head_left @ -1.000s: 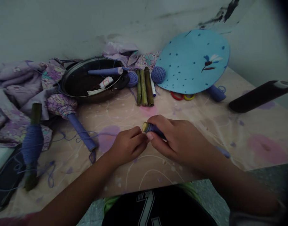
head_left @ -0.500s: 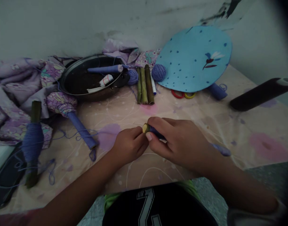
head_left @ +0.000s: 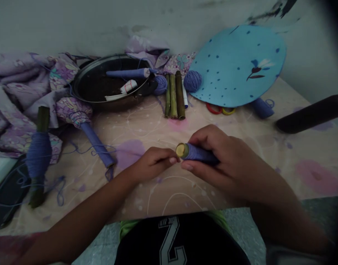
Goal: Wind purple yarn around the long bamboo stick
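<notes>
My right hand (head_left: 224, 162) is closed round a short greenish stick wrapped in blue-purple yarn (head_left: 200, 154). The stick's pale cut end faces left, and the far end is hidden by the hand. Close to that cut end, my left hand (head_left: 155, 163) has its thumb and fingers pinched together. Whatever lies in the pinch, if anything, is too small to make out. On the table to the left lie a yarn-wrapped rod with a floral cloth head (head_left: 97, 143) and a green stick with a thick winding of yarn (head_left: 38, 156). Loose strands run between them.
At the back stand a dark pan (head_left: 102, 97), bare green sticks (head_left: 173, 95), a ball of yarn (head_left: 193, 81) and a blue dotted fan-shaped board (head_left: 238, 66). A dark cylinder (head_left: 309, 114) lies right. Floral cloth (head_left: 17, 84) and a phone (head_left: 11, 195) are left.
My right hand has slid back along the stick, so more of its yarn winding shows. My left hand has turned, its thumb now visible. The view has shifted slightly.
</notes>
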Demonstrator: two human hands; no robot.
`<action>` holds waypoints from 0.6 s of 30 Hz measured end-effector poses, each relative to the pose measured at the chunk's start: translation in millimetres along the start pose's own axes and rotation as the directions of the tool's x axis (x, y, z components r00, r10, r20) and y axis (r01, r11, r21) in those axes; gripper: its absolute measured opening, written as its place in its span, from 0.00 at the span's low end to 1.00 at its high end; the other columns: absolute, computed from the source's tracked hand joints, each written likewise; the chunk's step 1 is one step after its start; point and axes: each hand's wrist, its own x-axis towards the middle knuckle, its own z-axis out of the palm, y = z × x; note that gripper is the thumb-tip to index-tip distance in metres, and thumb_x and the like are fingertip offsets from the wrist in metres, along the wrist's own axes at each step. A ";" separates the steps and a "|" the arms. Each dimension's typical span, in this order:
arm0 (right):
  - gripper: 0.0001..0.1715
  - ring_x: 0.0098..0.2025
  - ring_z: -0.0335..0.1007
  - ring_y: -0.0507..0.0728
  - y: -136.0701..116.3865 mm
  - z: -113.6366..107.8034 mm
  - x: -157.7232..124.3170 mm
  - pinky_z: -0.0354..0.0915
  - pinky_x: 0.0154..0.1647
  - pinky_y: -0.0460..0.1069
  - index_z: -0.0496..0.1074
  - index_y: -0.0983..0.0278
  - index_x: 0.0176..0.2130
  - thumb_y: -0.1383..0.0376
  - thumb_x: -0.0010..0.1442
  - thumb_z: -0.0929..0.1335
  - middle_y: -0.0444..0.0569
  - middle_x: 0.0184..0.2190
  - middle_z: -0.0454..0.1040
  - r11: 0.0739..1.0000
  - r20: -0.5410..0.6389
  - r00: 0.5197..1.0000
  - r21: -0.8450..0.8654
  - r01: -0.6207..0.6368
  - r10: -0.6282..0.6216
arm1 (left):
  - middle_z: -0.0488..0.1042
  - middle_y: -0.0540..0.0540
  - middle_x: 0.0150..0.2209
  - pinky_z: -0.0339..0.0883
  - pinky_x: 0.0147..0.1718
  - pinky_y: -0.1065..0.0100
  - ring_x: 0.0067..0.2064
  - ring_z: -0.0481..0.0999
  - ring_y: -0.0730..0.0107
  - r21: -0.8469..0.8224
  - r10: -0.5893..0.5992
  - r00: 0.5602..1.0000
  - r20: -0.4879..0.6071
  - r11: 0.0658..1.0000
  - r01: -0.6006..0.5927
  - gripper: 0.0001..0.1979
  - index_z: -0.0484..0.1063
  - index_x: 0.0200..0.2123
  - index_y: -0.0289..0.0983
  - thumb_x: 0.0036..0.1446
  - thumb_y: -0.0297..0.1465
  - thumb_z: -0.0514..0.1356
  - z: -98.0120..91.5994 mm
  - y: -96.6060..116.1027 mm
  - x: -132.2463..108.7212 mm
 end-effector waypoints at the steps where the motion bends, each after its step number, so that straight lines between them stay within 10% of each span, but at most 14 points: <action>1: 0.16 0.26 0.68 0.52 0.0 -3.1 -0.4 0.56 0.23 0.46 0.62 0.64 0.41 0.54 0.60 0.63 0.44 0.28 0.72 0.999 0.026 1.000 0.036 0.008 -0.009 | 0.71 0.50 0.26 0.62 0.25 0.76 0.28 0.71 0.77 -0.115 -0.066 0.998 -0.004 0.991 0.065 0.12 0.67 0.27 0.34 0.60 0.32 0.51 -1.9 -1.1 1.2; 5: 0.15 0.29 0.69 0.52 -0.7 -8.8 0.7 0.58 0.26 0.46 0.64 0.63 0.41 0.55 0.62 0.62 0.45 0.30 0.73 0.995 0.062 0.997 0.082 0.048 -0.053 | 0.70 0.49 0.26 0.63 0.27 0.75 0.29 0.70 0.76 -0.252 -0.160 0.987 -0.007 0.956 0.153 0.12 0.67 0.25 0.34 0.59 0.33 0.53 -5.5 -3.8 4.5; 18: 0.14 0.35 0.68 0.52 2.2 -0.7 8.8 0.60 0.33 0.47 0.65 0.66 0.45 0.60 0.65 0.58 0.48 0.37 0.72 0.988 0.033 0.997 0.138 0.069 -0.074 | 0.68 0.47 0.26 0.58 0.25 0.71 0.27 0.66 0.73 0.523 0.067 0.995 0.073 0.847 -0.095 0.14 0.69 0.29 0.34 0.61 0.33 0.48 6.0 4.7 -0.4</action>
